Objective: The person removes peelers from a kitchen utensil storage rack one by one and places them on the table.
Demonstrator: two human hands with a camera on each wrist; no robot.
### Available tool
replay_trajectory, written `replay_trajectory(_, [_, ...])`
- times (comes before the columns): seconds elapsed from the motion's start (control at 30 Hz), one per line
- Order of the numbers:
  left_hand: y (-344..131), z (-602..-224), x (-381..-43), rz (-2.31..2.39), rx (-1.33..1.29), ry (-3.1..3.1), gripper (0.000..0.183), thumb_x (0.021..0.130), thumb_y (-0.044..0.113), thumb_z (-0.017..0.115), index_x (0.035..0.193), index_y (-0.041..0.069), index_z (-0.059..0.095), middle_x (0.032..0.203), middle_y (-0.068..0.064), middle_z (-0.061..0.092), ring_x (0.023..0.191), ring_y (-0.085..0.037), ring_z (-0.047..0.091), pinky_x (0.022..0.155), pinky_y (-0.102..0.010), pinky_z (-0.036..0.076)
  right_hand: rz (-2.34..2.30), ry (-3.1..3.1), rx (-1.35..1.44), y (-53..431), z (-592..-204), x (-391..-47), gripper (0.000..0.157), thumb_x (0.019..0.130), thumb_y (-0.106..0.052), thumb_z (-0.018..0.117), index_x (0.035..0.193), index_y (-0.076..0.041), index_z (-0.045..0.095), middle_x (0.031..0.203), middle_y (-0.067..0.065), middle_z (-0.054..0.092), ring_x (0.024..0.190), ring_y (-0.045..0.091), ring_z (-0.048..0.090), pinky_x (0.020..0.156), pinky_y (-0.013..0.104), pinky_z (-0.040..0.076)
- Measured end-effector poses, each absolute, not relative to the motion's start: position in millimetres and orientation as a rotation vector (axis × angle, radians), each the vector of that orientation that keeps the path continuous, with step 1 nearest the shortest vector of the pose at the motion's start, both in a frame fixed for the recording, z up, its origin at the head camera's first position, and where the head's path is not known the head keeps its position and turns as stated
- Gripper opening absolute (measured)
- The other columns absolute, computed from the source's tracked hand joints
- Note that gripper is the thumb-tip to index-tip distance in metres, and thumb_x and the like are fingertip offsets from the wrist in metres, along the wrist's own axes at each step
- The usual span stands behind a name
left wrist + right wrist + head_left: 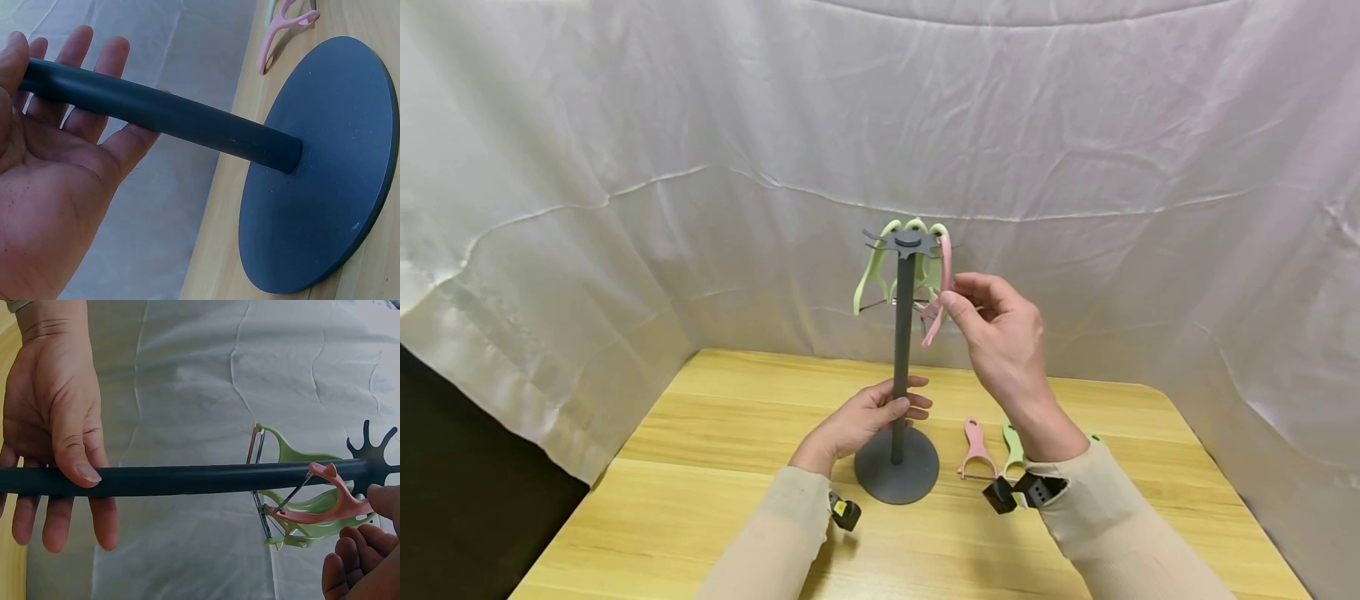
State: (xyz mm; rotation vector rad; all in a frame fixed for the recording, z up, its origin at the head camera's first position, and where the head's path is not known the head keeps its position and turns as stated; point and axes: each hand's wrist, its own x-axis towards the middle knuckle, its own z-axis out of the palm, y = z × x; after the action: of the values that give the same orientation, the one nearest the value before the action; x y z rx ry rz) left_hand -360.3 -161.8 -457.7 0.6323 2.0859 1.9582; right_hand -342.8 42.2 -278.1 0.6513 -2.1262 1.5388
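Note:
A dark grey stand (904, 350) with a round base and a hooked top stands upright on the table. My left hand (861, 421) holds its pole low down, thumb in front and fingers spread behind. At the top, my right hand (1011, 342) pinches a pink peeler (945, 258) between thumb and fingers. That peeler hangs down beside the pole, its upper end at the hooks. Several green peelers (871, 275) hang from the hooks around it, partly hidden by the pole and the pink one. In the right wrist view, their metal blades show beside the pole.
On the wooden table (737, 500), right of the base, lie another pink peeler (974, 437) and a green peeler (1012, 442), partly behind my right wrist. A further green end (1096, 437) shows past the sleeve. A pale curtain (1075, 125) closes off the back and sides.

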Motion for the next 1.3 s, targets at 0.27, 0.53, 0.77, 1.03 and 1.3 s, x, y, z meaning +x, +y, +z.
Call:
replay_trajectory(0.27, [-161, -458, -360, 1.963, 0.631, 2.081, 0.044, 0.113, 0.026, 0.053, 0.157, 0.021, 0.050, 0.146, -0.015, 0.064, 0.134, -0.027, 0.065, 0.115, -0.050, 0.048, 1.616, -2.135, 0.687, 41, -276, -348, 0.028, 0.100, -0.023, 0.076, 0.123, -0.008, 0.075, 0.109, 0.010, 0.078, 0.102, 0.013, 0.071, 0.089, 0.025, 0.055])
replay_trajectory(0.53, [-161, -459, -361, 1.984, 0.652, 2.053, 0.044, 0.113, 0.025, 0.052, 0.157, 0.019, 0.049, 0.149, -0.024, 0.059, 0.135, -0.028, 0.064, 0.118, -0.058, 0.043, 1.705, -2.135, 0.717, 39, -276, -351, 0.031, 0.098, -0.018, 0.077, 0.125, -0.002, 0.073, 0.112, 0.013, 0.077, 0.102, 0.011, 0.073, 0.092, 0.023, 0.057])
replay_trajectory(0.77, [-160, -459, -361, 1.988, 0.650, 2.054, 0.044, 0.113, 0.025, 0.052, 0.157, 0.019, 0.049, 0.147, -0.020, 0.062, 0.134, -0.029, 0.064, 0.118, -0.059, 0.042, 1.738, -2.127, 0.740, 39, -276, -352, 0.031, 0.098, -0.015, 0.077, 0.124, 0.000, 0.072, 0.113, 0.014, 0.077, 0.100, 0.010, 0.074, 0.093, 0.023, 0.058])
replay_trajectory(1.03, [-160, -459, -361, 1.982, 0.650, 2.056, 0.044, 0.113, 0.026, 0.052, 0.157, 0.020, 0.050, 0.149, -0.022, 0.060, 0.134, -0.028, 0.064, 0.117, -0.054, 0.045, 1.768, -2.151, 0.736, 39, -274, -354, 0.033, 0.098, -0.017, 0.077, 0.127, -0.002, 0.072, 0.116, 0.012, 0.077, 0.102, 0.010, 0.074, 0.096, 0.025, 0.057])
replay_trajectory(1.3, [-160, -457, -361, 1.984, 0.642, 2.058, 0.044, 0.113, 0.025, 0.053, 0.156, 0.021, 0.050, 0.145, -0.013, 0.065, 0.134, -0.027, 0.065, 0.116, -0.052, 0.047, 1.831, -2.132, 0.740, 38, -273, -356, 0.032, 0.099, -0.014, 0.076, 0.125, 0.003, 0.071, 0.107, 0.007, 0.077, 0.099, 0.010, 0.072, 0.093, 0.023, 0.056])
